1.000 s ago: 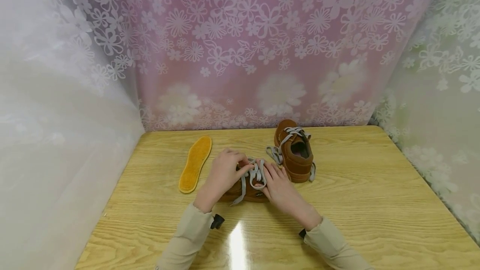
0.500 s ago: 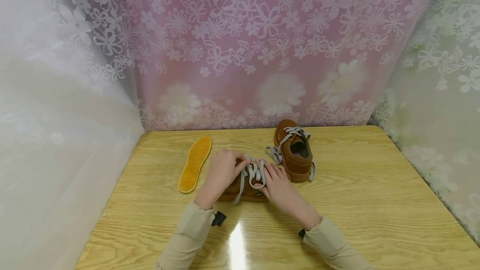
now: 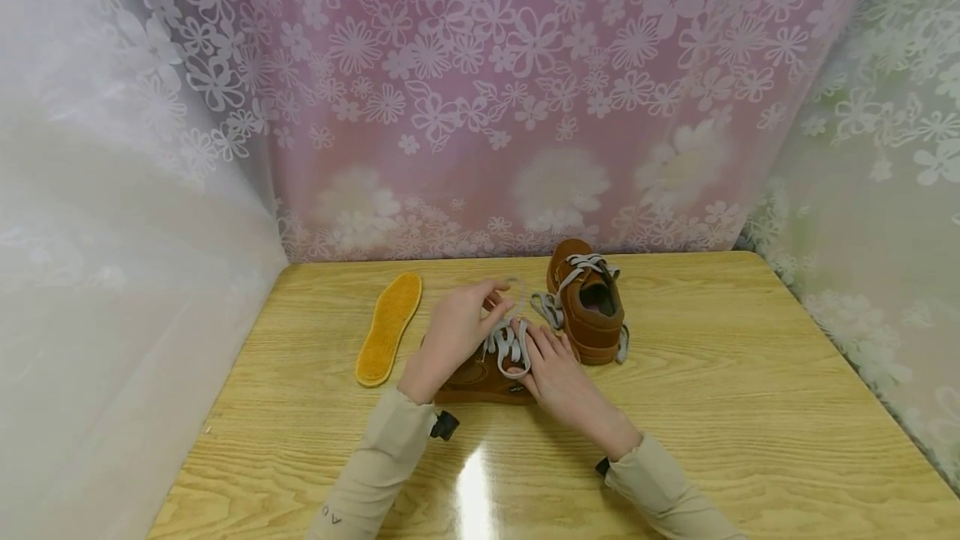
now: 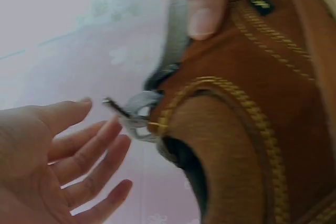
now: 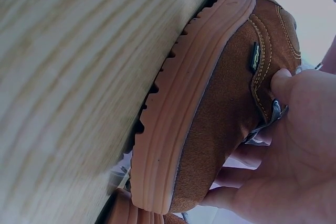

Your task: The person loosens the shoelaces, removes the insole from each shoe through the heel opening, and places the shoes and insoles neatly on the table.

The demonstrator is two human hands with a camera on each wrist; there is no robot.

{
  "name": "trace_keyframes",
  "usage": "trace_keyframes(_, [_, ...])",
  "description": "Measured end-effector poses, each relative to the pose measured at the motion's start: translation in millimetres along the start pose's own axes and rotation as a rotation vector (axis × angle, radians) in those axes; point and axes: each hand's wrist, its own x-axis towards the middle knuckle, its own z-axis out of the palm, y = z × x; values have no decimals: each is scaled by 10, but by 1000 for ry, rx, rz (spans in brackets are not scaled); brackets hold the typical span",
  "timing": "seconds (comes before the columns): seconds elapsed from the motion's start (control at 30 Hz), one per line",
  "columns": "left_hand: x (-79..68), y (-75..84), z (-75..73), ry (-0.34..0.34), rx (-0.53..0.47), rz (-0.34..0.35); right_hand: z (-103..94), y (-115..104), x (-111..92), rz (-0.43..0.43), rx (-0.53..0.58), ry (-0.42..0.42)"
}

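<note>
A brown suede shoe (image 3: pixel 480 387) with grey laces (image 3: pixel 510 347) stands on the table, its toe toward the right. My right hand (image 3: pixel 561 369) grips its front part; in the right wrist view the thumb (image 5: pixel 282 85) presses the side by the lacing and the fingers reach round the far side. Above the opening of the shoe is my left hand (image 3: pixel 456 332). Seen from the left wrist, that hand (image 4: pixel 63 156) has its fingers spread and loosely bent, beside a lace end (image 4: pixel 118 108). A blurred stretch of lace arcs beyond the left fingertips in the head view.
A second brown shoe (image 3: pixel 596 311) with grey laces stands behind and to the right, its toe pointing away. On the left lies a yellow insole (image 3: pixel 390 327). Floral curtains surround the wooden table (image 3: pixel 750 390) at the back and sides.
My left hand has risen and moved up and right, away from the laces it was fingering. The lace that hung over the near side has swung to the far side. The right hand stays put.
</note>
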Motion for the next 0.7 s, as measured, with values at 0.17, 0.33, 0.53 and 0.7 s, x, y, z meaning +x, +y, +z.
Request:
trace_keyframes(0.17, [-105,-48,16,-45,83,-3,-5,5,0,12,5,-29])
trace_keyframes(0.33, [-172,-73,-16,-102,209,-55,-19,17,9,21,12,-49])
trace_keyframes(0.53, [-107,-74,-31,-107,154,-97,-35,20,9,20,-6,-70])
trace_keyframes(0.7, [21,-75,-29,47,-31,-140,-45,5,-2,18,1,-85])
